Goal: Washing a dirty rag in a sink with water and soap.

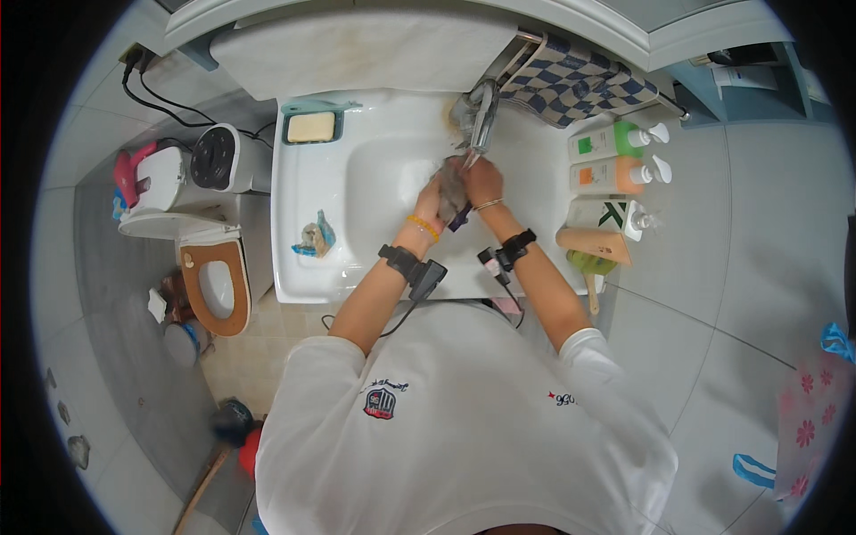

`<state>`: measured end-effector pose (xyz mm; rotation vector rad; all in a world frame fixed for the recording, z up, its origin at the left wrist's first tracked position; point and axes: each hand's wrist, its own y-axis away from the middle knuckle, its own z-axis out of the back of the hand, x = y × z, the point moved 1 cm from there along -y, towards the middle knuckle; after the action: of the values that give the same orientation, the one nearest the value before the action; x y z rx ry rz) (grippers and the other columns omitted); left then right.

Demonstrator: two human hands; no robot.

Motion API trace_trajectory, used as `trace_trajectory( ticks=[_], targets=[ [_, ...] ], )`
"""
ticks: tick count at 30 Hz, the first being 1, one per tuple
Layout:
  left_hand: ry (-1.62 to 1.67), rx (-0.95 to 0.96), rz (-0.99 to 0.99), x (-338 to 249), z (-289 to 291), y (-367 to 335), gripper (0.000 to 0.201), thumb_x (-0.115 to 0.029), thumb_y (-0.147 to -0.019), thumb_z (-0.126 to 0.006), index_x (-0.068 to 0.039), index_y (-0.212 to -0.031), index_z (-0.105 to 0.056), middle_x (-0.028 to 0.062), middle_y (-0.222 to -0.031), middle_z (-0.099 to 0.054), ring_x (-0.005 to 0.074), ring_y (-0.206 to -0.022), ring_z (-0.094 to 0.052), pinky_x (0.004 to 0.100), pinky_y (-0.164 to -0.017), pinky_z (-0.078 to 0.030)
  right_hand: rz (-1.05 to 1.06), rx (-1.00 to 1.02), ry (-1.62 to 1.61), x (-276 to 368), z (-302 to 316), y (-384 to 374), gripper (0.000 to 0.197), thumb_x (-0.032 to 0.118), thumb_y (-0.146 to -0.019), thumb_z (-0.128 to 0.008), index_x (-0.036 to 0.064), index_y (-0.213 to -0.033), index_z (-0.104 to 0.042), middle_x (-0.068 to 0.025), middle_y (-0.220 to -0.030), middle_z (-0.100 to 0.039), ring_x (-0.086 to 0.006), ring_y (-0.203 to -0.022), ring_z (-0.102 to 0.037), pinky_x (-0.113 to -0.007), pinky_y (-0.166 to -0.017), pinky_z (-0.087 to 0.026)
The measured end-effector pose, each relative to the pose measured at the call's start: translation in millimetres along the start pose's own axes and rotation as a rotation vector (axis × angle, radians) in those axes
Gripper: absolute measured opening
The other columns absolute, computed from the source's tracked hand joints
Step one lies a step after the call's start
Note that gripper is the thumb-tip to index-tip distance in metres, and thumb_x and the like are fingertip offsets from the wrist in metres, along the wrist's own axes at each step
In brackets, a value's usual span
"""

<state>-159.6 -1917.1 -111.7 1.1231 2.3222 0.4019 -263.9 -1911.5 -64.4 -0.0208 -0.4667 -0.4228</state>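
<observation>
Beneath the chrome faucet point(482, 120) in the white washbasin point(374, 169), both hands work on a wet, bunched grey-brown cloth point(452, 187) with a dark purple part at its lower end. My left hand point(430, 201) grips the cloth from the left, fingers curled round it. Closed beside it, my right hand point(484, 182) has the upper right part of the cloth, close under the spout. The fingertips are partly hidden by the cloth and faucet.
A yellow soap bar point(311, 127) lies in a green dish at the basin's far left. Below it is a crumpled blue-and-clear wrapper point(315, 237). Several pump bottles point(606, 174) line the right rim. A checkered towel point(571, 85) hangs behind the faucet. A toilet point(217, 285) stands left.
</observation>
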Motion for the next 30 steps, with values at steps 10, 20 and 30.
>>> trace_trajectory(
  ticks=[10, 20, 30],
  targets=[
    [0.219, 0.063, 0.232, -19, 5, 13, 0.044, -0.039, -0.089, -0.027, -0.01, -0.117, -0.044, 0.005, -0.117, -0.049, 0.0221, -0.108, -0.045, 0.0426, -0.092, -0.033, -0.012, -0.297, -0.764, -14, 27, 62, 0.02, 0.014, -0.078, -0.054, 0.0012, -0.091, -0.047, -0.0088, -0.08, -0.051, -0.0182, -0.073, -0.047, -0.029, -0.07, -0.039],
    [0.165, 0.096, 0.137, 11, 11, 0, 0.04, -0.038, -0.088, -0.037, -0.009, -0.114, -0.046, 0.005, -0.111, -0.052, 0.0181, -0.1, -0.05, 0.0336, -0.088, -0.039, 0.166, -0.012, -0.213, 49, -1, 40, 0.025, 0.027, -0.075, -0.053, 0.0051, -0.087, -0.049, -0.0145, -0.083, -0.057, -0.0336, -0.077, -0.055, -0.041, -0.064, -0.043],
    [0.034, -0.125, 0.251, -13, 16, 26, 0.039, -0.04, -0.086, -0.039, -0.011, -0.11, -0.049, 0.005, -0.108, -0.054, 0.0209, -0.099, -0.051, 0.0408, -0.087, -0.039, -0.216, -0.333, -0.497, -50, 11, 54, 0.025, 0.024, -0.08, -0.055, 0.004, -0.091, -0.045, -0.016, -0.074, -0.055, -0.0305, -0.065, -0.054, -0.036, -0.058, -0.042]
  ],
)
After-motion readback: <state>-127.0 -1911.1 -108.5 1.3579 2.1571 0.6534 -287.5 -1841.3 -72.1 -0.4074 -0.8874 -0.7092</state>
